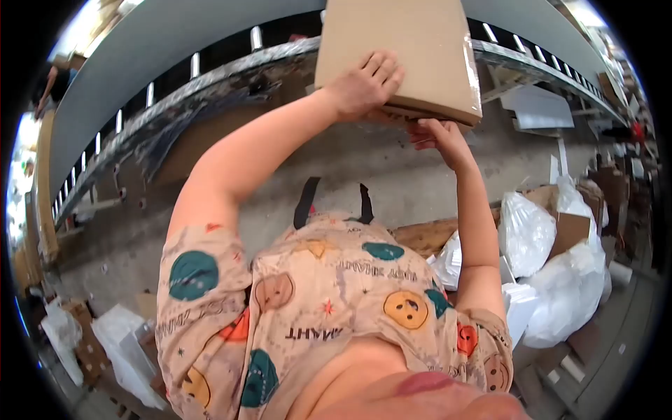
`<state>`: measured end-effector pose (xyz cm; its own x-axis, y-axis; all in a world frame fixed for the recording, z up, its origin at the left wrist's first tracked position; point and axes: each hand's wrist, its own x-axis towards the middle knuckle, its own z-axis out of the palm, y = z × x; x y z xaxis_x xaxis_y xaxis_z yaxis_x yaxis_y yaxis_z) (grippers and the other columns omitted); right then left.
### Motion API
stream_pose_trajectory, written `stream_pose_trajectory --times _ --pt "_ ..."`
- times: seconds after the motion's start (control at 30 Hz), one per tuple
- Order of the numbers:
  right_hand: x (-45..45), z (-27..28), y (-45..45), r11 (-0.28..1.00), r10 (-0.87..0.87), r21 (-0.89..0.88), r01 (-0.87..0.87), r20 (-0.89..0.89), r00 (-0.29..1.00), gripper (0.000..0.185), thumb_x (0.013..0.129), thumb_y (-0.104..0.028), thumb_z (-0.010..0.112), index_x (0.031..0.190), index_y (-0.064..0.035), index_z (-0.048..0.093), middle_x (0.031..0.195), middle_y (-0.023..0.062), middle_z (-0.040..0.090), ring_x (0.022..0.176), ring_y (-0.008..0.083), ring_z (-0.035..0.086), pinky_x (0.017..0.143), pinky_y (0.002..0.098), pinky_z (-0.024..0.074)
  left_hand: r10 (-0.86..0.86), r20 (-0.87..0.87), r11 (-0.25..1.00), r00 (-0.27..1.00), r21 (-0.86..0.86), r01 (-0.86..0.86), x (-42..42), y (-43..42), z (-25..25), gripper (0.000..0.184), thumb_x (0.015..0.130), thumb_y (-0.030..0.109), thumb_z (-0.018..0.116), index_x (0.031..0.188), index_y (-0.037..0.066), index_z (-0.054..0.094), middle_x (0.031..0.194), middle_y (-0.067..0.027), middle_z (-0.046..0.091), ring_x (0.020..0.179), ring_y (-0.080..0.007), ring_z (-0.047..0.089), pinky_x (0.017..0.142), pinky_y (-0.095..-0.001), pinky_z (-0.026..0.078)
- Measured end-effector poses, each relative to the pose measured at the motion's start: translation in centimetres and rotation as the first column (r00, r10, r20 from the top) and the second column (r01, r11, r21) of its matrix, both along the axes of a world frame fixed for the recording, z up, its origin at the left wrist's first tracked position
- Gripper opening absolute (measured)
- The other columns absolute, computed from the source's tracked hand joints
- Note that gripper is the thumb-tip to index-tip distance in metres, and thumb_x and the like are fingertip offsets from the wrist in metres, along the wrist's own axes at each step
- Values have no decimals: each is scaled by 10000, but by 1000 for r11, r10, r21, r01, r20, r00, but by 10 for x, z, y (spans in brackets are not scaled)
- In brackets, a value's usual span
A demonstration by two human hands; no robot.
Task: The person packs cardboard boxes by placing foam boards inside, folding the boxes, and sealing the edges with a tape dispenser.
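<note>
Conveyor [189,40] runs across ahead. Cardboard carton [399,42] lies across its near rail [231,68], overhanging toward the wearer; near edge tilted slightly down to the right. Far end cut off; long axis can't be told. Left hand [364,84] on carton top, fingers half bent, thumb hidden; grip unclear. Right hand [442,137] half curled at the lower near edge, touching; pinch unclear.

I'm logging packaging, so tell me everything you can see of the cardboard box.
The cardboard box is plain brown with a broad, flat top, shiny clear tape along its right edge and dark markings low on its near side. It juts past the metal rail; its far end is cut off. The left hand lies on top; the right hand is at its near lower edge.
</note>
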<state>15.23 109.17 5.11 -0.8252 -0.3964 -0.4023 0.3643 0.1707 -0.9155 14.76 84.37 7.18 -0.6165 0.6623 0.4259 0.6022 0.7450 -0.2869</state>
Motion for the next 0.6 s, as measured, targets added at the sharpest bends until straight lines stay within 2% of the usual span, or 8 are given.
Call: stream_pose_trajectory --times 0.1,0.13,0.2,0.23,0.27,0.43,0.5,0.6 --pt "0 15 -5 962 89 262 -75 -41 995 367 848 -305 609 905 53 666 782 122 674 678 161 627 626 267 507 -58 25 997 998 60 57 -3 -8 2 821 706 519 656 1291 -10 428 1275 -228 489 1193 -361 466 1026 -412 362" --pt "1 58 -11 714 469 661 -231 -207 859 318 850 -292 613 916 12 679 739 105 671 663 124 610 623 268 488 -57 17 997 998 57 56 -3 -10 0 811 713 514 655 1292 -7 429 1276 -223 490 1197 -356 465 1026 -412 361" --pt "-14 116 -12 800 479 600 20 -658 581 303 865 -282 607 987 -12 671 739 126 671 657 117 613 638 299 485 -33 17 998 999 46 32 1 -15 -1 783 731 509 645 1297 11 431 1285 -210 492 1197 -346 468 1027 -410 362" --pt "-25 157 -19 831 306 512 218 -748 589 263 900 -154 555 1111 -17 631 974 82 679 774 139 621 762 273 494 -39 25 998 999 43 38 3 -17 -2 783 731 509 645 1297 11 431 1285 -210 492 1197 -346 468 1027 -410 362" --pt "-29 147 -23 830 298 510 226 -747 594 263 900 -154 555 1111 -17 631 974 82 679 774 139 621 762 273 494 -34 17 998 999 49 33 3 -19 -2 783 725 510 648 1296 19 435 1286 -208 493 1194 -347 472 1025 -410 364" --pt "-69 27 -60 504 582 458 732 -807 104 528 943 -340 435 1314 34 416 1322 259 442 1278 378 364 1056 448 284 -1 -25 997 1000 81 3 8 -24 -16 755 717 473 657 1297 39 445 1293 -202 494 1189 -345 482 1029 -408 362" --pt "-69 25 -65 589 520 478 652 -841 147 526 959 -342 409 1341 19 396 1385 230 375 1317 367 291 1082 429 237 5 -133 999 991 54 2 6 -24 -19 705 733 428 642 1294 44 454 1294 -201 494 1194 -356 479 1037 -413 355" --pt "-72 43 -66 684 427 348 641 -904 36 444 929 -269 493 1298 -23 468 1328 199 435 1239 359 380 1050 435 289 -12 30 996 999 86 9 10 -32 -6 697 744 406 633 1312 48 444 1309 -191 485 1217 -369 453 1047 -432 340"
